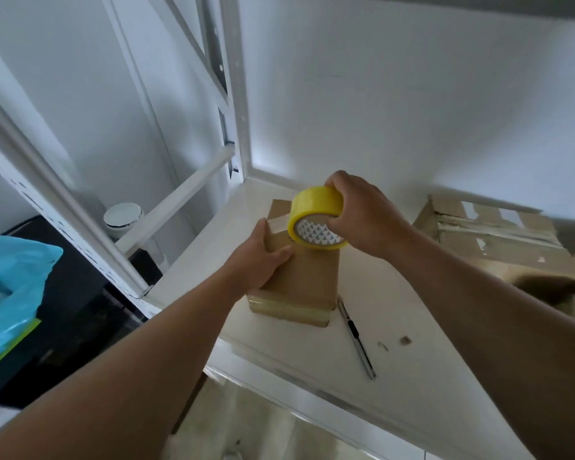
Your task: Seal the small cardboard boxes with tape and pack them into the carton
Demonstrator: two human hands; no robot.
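Small box held by left hand; right hand grips tape roll.

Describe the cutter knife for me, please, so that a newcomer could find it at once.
Start at the white shelf and find the small cardboard box standing on it. Just right of the box's base lies the cutter knife. It is the only slim, silver-and-black, pen-like thing there.

Soft, rather dim light; a bright glare patch low on the white far wall; wide-angle bending at edges; near corners blurred.
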